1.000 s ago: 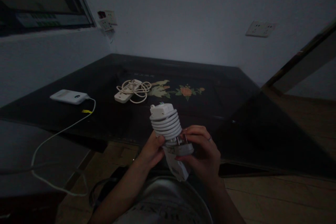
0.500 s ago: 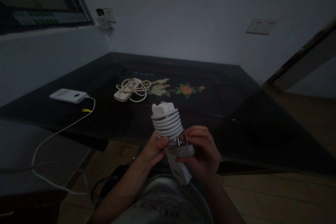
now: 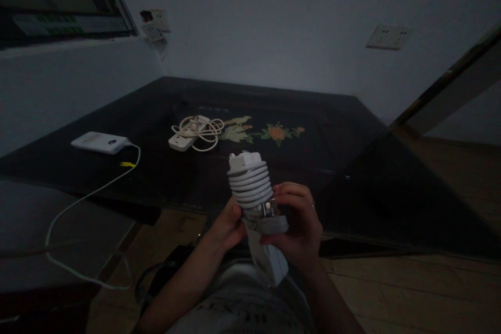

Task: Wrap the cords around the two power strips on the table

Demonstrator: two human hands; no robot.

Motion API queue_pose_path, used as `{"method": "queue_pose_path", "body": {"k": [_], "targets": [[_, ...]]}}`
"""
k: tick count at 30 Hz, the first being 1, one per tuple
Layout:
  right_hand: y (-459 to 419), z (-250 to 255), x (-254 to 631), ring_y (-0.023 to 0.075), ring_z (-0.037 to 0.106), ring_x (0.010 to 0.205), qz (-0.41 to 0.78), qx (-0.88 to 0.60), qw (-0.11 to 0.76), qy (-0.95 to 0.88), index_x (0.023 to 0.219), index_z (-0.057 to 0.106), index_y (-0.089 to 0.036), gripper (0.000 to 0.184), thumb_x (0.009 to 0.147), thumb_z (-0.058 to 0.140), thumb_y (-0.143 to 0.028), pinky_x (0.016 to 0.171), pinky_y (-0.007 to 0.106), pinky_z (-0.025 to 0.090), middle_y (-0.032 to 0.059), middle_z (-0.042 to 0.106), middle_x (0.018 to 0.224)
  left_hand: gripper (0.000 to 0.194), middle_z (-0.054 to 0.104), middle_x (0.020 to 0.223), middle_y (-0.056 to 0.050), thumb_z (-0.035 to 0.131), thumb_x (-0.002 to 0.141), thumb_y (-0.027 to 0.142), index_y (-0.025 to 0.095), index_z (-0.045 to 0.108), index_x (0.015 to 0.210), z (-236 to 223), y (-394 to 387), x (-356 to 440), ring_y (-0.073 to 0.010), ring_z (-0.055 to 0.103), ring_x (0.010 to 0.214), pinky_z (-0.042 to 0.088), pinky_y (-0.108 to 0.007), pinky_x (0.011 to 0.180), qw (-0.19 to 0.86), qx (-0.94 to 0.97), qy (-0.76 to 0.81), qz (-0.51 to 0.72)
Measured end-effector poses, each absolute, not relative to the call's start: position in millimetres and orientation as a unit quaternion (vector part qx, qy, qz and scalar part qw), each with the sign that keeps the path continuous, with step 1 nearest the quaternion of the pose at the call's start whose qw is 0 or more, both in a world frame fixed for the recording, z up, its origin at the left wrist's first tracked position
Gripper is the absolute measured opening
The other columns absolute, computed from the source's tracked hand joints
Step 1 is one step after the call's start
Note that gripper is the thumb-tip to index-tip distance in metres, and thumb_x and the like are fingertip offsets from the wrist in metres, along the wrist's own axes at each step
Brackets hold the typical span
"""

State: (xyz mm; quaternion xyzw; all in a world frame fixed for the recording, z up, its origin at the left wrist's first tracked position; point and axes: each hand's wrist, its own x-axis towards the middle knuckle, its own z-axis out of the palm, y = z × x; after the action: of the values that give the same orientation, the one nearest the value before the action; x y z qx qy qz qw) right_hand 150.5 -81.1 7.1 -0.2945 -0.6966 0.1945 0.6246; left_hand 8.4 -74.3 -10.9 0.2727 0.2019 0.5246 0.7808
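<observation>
Held above the near edge of the dark table is a white power strip, its grey-white cord wound round it in several tight turns. My left hand grips the strip and the coil from the left, thumb on the near side. The plug at the cord's end sticks out to the right with its metal prongs pointing up. My right hand pinches that plug between fingers and thumb. Some of the left fingers are hidden behind the strip.
On the black table with painted flowers lies a second power strip with a loosely tangled cord. A white power bank-like device sits at the left, its cable hanging over the edge. Wall sockets are behind.
The wound power strip has tilted slightly, its lower end showing more towards me. Both hands keep their hold, and the right one has shifted a little left with the plug.
</observation>
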Motion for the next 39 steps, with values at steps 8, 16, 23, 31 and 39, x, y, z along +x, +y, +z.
{"method": "queue_pose_path", "body": {"k": [8,16,23,31,39], "targets": [[-82,5,151,0.0248,0.055,0.098,0.232,-0.295,0.622,-0.687,0.105,0.059,-0.026,0.045,0.071,0.07,-0.054,0.083,0.041,0.048,0.0066,0.054,0.101,0.08,0.072,0.091,-0.01,0.085,0.051,0.049,0.013,0.058,0.117,-18,-74,6,-0.0283,0.068,0.088,0.054,-0.035,0.078,0.796,0.276,0.189,0.505],[-83,5,154,0.024,0.057,0.095,0.211,-0.3,0.61,-0.703,0.104,0.063,-0.027,0.037,0.072,0.074,-0.042,0.077,0.038,0.05,0.0063,0.057,0.1,0.083,0.072,0.098,-0.009,0.086,0.052,0.044,0.016,0.055,0.124,-15,-74,6,-0.0275,0.067,0.093,0.052,-0.036,0.084,0.788,0.27,0.188,0.52],[-80,5,154,0.0245,0.058,0.097,0.212,-0.273,0.624,-0.701,0.1,0.064,-0.026,0.029,0.073,0.075,-0.029,0.082,0.042,0.049,0.0051,0.061,0.096,0.087,0.073,0.094,-0.006,0.087,0.052,0.042,0.017,0.052,0.127,-15,-73,6,-0.0215,0.069,0.085,0.053,-0.029,0.079,0.789,0.259,0.188,0.525],[-81,13,152,0.0229,0.06,0.091,0.189,-0.253,0.641,-0.7,0.094,0.066,-0.025,0.026,0.071,0.075,-0.019,0.076,0.039,0.051,0.0025,0.064,0.084,0.085,0.073,0.095,-0.009,0.086,0.051,0.045,0.016,0.055,0.124,-15,-73,6,-0.0269,0.068,0.09,0.052,-0.036,0.082,0.785,0.268,0.208,0.518],[-79,2,153,0.0225,0.06,0.096,0.227,-0.238,0.656,-0.679,0.101,0.067,-0.028,0.028,0.074,0.074,-0.024,0.082,0.039,0.051,0.0028,0.064,0.089,0.084,0.072,0.101,-0.009,0.087,0.049,0.045,0.016,0.057,0.122,-12,-70,6,-0.0292,0.066,0.099,0.048,-0.04,0.092,0.769,0.287,0.219,0.527]]}}
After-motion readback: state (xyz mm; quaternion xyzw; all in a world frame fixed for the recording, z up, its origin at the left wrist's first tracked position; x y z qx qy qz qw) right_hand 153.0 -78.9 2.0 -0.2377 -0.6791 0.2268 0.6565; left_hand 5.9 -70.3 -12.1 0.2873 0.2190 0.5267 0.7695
